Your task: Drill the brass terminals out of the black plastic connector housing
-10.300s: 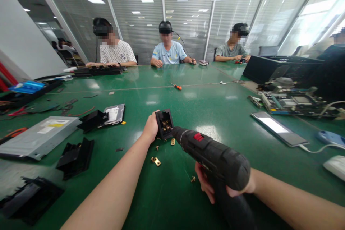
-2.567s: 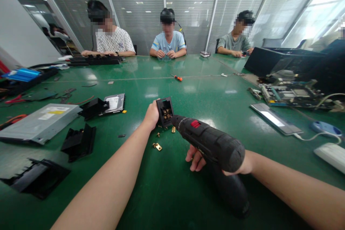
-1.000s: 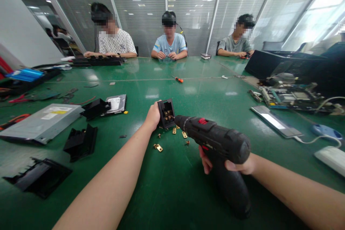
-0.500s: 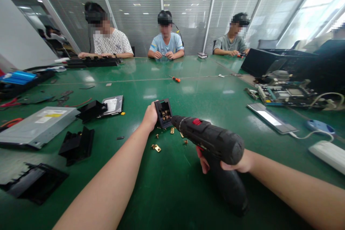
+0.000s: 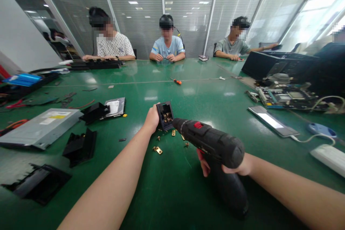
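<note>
Drill [image 5: 212, 143] clamped in our right hand [image 5: 237, 167], tip in black socket block [image 5: 165, 115] — left hand [image 5: 151, 118] grip closed on it, brass bits [image 5: 157, 150] on surface [image 5: 172, 187].

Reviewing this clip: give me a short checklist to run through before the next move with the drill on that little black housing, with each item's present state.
1. Left hand steadies the black housing on the green table: ok, fingers wrap its left side.
2. Right hand grips the cordless drill: ok, fist closed round the handle.
3. Drill tip seated on a screw inside the housing: cannot tell, the nose reaches the opening but the bit is hidden.
4. Left fingers out of the drill's line: ok, they sit at the side, not at the open face.
5. Loose brass parts kept together: not ok, scattered on the table under the drill.
</note>
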Available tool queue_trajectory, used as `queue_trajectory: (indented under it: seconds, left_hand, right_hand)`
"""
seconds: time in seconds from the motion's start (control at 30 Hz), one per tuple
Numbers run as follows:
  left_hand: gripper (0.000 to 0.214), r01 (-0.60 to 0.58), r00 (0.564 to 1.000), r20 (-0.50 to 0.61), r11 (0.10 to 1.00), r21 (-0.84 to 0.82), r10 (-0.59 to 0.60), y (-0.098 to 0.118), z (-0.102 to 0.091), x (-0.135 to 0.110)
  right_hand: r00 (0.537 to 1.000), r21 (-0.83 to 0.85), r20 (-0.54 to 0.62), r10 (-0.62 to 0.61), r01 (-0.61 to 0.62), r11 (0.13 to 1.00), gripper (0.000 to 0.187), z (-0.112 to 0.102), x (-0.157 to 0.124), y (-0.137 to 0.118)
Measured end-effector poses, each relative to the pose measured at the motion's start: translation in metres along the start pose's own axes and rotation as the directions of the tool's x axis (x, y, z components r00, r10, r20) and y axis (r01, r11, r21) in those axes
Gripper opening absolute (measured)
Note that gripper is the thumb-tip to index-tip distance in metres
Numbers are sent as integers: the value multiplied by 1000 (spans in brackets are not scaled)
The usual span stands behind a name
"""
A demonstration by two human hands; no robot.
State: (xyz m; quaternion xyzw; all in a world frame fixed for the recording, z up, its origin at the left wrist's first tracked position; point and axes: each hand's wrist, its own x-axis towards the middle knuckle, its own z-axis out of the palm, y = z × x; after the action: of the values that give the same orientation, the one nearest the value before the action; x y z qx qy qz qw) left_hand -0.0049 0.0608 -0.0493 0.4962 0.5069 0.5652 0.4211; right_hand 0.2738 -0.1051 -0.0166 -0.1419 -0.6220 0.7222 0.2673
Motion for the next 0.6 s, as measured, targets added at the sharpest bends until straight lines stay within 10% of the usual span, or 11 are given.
queue_trajectory:
  seconds: [0.6]
  left_hand:
    - [45, 18, 999, 49, 1000, 11, -19, -5, -6, 1]
  right_hand:
    - [998, 142, 20, -54, 50, 989, 62, -4, 5, 26]
